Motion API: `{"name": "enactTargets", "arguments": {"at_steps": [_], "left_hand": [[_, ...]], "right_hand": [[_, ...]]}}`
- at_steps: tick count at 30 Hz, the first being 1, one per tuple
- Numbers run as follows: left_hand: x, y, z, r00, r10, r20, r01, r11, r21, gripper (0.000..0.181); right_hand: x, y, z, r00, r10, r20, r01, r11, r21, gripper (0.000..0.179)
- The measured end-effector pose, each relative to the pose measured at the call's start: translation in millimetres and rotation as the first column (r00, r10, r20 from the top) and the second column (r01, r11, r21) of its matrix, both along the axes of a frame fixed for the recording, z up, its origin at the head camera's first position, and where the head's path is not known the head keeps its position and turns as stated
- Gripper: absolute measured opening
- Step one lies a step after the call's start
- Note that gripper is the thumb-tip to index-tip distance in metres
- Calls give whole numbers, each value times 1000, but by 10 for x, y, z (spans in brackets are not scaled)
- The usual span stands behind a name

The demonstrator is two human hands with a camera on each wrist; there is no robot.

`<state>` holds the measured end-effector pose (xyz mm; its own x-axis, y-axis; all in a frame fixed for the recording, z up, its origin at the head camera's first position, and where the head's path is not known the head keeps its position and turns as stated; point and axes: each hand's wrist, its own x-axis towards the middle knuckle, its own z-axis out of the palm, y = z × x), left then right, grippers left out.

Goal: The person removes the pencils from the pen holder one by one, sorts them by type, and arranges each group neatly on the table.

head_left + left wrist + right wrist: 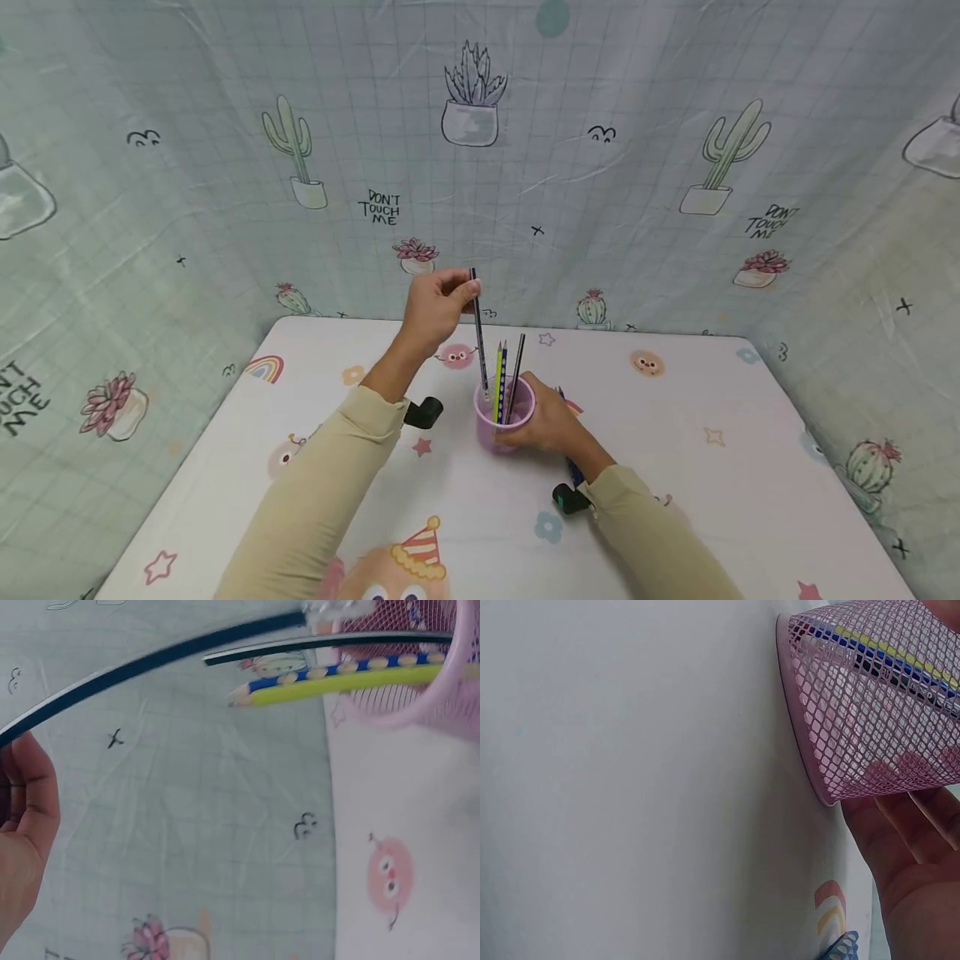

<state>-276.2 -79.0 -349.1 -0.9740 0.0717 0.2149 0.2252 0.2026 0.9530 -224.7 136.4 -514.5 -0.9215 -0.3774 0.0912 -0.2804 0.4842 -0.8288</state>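
Observation:
A pink mesh pencil cup (506, 437) stands upright on the table, its base showing in the right wrist view. My right hand (551, 417) grips it from the right side, fingers curved around the mesh (885, 727). Inside lean a yellow-green pencil (498, 383), a blue dotted pencil (503, 379) and a dark pencil (517, 375). My left hand (438, 304) pinches another dark pencil (479, 333) near its top end. That pencil hangs nearly upright, its clear, glittery lower end (337, 609) at the cup's opening.
A dark blue pencil (574, 473) lies on the table, partly hidden beneath my right forearm. The white tabletop (750, 500) has printed cartoon figures. Behind it and at both sides hangs a pale green cloth (540, 183) with cactus prints.

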Motion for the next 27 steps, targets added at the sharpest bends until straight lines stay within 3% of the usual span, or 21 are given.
{"name": "enactTargets", "arguments": {"at_steps": [5, 10, 20, 27], "left_hand": [[13, -238, 130, 999, -19, 31, 19, 1000, -2, 20], [22, -506, 161, 997, -31, 70, 35, 998, -61, 19], [70, -869, 78, 983, -52, 175, 81, 984, -161, 24], [136, -1076, -101, 967, -37, 251, 92, 973, -212, 28]], "right_hand": [[-5, -4, 26, 1000, -6, 3, 6, 1000, -12, 81], [-13, 0, 44, 1000, 3, 21, -2, 1000, -31, 82], [-8, -3, 46, 1000, 7, 18, -6, 1000, -28, 79], [9, -29, 35, 1000, 13, 11, -12, 999, -30, 79]]}}
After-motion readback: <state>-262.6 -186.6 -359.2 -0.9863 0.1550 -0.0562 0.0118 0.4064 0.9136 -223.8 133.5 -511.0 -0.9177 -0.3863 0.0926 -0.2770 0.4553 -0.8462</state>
